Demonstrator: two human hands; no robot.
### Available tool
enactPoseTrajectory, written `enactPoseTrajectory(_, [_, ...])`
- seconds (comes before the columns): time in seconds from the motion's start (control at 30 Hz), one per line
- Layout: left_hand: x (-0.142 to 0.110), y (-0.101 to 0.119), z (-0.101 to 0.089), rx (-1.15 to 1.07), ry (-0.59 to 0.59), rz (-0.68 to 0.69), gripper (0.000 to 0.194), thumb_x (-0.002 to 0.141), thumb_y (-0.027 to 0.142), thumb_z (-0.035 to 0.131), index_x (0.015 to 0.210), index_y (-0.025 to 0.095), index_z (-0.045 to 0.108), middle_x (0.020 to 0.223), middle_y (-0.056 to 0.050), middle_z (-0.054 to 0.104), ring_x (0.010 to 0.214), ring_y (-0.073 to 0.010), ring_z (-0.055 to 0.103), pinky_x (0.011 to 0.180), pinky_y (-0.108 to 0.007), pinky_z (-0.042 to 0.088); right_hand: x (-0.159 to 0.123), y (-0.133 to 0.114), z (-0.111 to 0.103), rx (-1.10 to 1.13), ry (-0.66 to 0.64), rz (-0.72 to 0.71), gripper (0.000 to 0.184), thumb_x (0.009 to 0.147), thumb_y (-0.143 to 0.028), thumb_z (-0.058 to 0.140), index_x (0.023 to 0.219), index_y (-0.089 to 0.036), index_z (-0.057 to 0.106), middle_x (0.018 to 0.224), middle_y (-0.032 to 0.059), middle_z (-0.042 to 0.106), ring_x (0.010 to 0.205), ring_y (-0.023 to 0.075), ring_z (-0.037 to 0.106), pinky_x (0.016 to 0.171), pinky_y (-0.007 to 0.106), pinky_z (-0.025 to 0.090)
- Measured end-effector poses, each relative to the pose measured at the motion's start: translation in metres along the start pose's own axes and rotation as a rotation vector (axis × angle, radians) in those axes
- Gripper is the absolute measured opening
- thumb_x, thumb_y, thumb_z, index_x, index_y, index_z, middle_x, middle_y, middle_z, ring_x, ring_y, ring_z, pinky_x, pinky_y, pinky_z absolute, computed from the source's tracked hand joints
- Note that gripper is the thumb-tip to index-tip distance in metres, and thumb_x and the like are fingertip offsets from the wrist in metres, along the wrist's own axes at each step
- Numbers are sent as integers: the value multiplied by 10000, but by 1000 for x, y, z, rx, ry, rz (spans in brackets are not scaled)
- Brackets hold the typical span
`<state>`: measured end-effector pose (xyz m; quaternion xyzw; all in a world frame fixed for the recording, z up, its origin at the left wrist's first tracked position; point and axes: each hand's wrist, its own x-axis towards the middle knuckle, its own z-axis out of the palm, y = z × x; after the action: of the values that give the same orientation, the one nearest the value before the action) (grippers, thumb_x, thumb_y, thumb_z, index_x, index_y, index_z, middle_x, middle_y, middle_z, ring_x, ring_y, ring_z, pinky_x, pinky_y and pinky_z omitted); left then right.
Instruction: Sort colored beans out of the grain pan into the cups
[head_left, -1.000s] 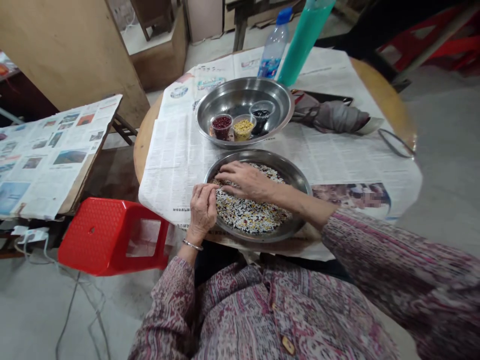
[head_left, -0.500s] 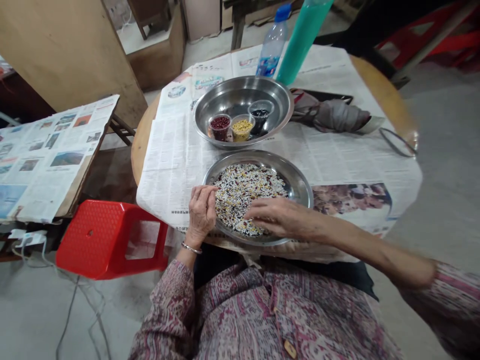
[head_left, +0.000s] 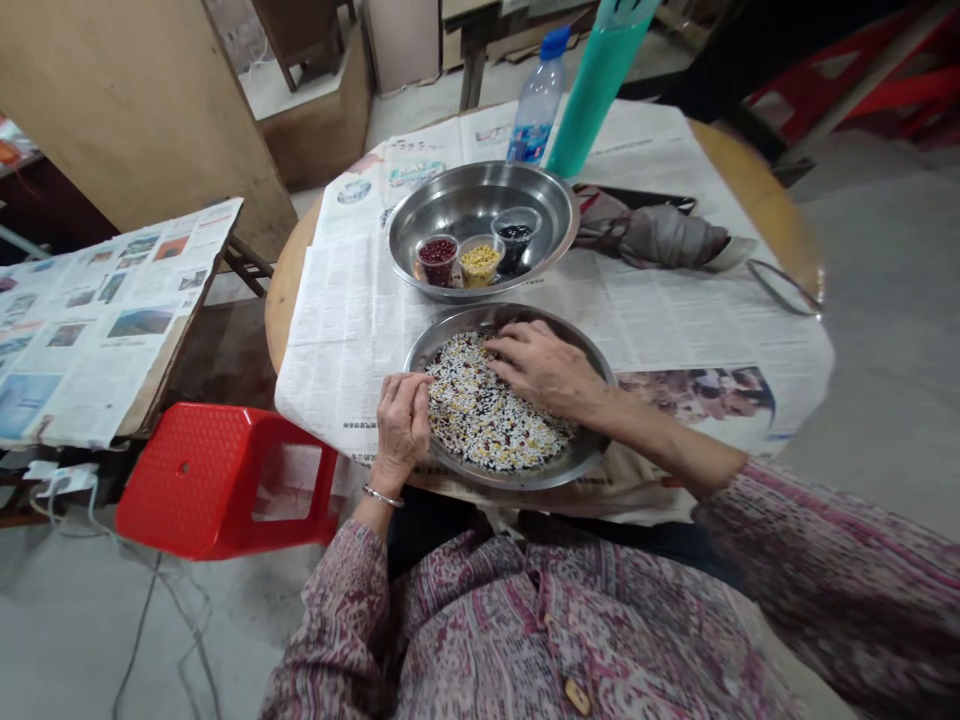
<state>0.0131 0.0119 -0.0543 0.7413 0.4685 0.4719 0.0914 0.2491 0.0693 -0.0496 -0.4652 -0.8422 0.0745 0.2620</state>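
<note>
A shallow steel basin (head_left: 600, 452) at the table's near edge holds mixed grains (head_left: 487, 410) in white, black, yellow and dark red. At its left rim, my left hand (head_left: 403, 425) is closed, fingers bent over the edge. My right hand (head_left: 544, 370) reaches over the far right part of the grains, fingers apart and slightly bent, with the tips touching the surface. Just beyond stands a larger steel basin (head_left: 442, 205) with a cup of red beans (head_left: 437, 262), a cup of yellow grains (head_left: 480, 264) and a cup of black beans (head_left: 516, 240).
Newspaper (head_left: 337, 330) covers the round table. Behind the far basin stand a blue-capped bottle (head_left: 536, 110) and a tall green container (head_left: 596, 100). A grey cloth bundle (head_left: 660, 235) lies to the right. On the left are a red stool (head_left: 187, 480) and another newspaper-covered table (head_left: 112, 310).
My right hand has moved away from me across the grains, from the near side to the far right, and its fingers have spread. My left hand stays at the rim.
</note>
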Motion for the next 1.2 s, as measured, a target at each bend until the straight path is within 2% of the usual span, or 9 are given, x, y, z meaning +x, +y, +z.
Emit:
enactPoseTrajectory(0.17, [1,1,-1,24,-2,12,243,1070,227,394,1041,201,634,979,-60,686,969,-188,621,914,-378,510,-24,-44,5,36,-161,-266,234,988,-250,499,1078,-186,706,1105,126,680,1021,262,590,888,426,537])
enactPoseTrajectory(0.3, [0,1,-1,24,0,17,249,1073,234,390,1037,199,634,978,-57,689,970,-186,626,923,-374,506,-50,-52,-6,123,-249,-366,210,991,-185,472,1031,-200,678,1055,95,684,954,221,604,834,369,534])
enactPoseTrajectory(0.43, [0,1,0,18,1,13,255,1074,243,395,1028,195,641,977,-58,693,974,-186,626,921,-368,500,-66,-37,-25,121,-320,-307,192,982,-170,480,944,-202,665,937,78,677,869,211,625,767,351,534])
enactPoseTrajectory(0.53, [0,1,0,-4,11,20,240,1068,232,412,1024,188,644,977,-58,695,972,-183,621,925,-361,495,-66,-17,-30,103,-319,-216,185,974,-192,494,914,-205,668,895,77,672,842,216,646,746,349,541])
enactPoseTrajectory(0.67, [1,1,-1,25,-7,-7,262,1070,241,395,1020,186,646,977,-66,694,973,-189,620,925,-362,494,-46,9,-19,96,-174,-77,218,966,-225,486,1020,-208,697,997,98,684,925,235,669,835,385,565])
enactPoseTrajectory(0.77, [1,2,-1,30,-15,-15,267,1070,242,388,1026,188,646,981,-68,692,974,-192,620,921,-365,495,-27,15,-7,114,-49,-40,264,942,-211,492,1100,-207,704,1094,115,691,1025,258,668,929,434,562])
enactPoseTrajectory(0.9, [0,2,-1,15,-11,-11,260,1070,239,390,1029,193,642,982,-64,691,976,-193,617,915,-368,497,-14,-8,0,153,-27,-135,265,951,-192,495,1125,-212,695,1141,110,689,1085,254,643,973,446,551])
enactPoseTrajectory(1.07, [0,0,-1,22,-6,-4,254,1069,230,394,1032,183,642,996,-70,690,984,-190,613,923,-364,493,-15,-57,13,145,-161,-417,204,965,-242,531,1096,-188,678,1181,130,662,1151,272,574,986,466,525])
enactPoseTrajectory(1.2, [0,-1,0,32,-10,6,272,1073,246,380,1018,182,638,993,-72,691,972,-193,612,925,-372,493,-5,-66,30,53,-173,-478,232,963,-239,528,1131,-143,657,1247,164,639,1199,288,535,1028,479,479])
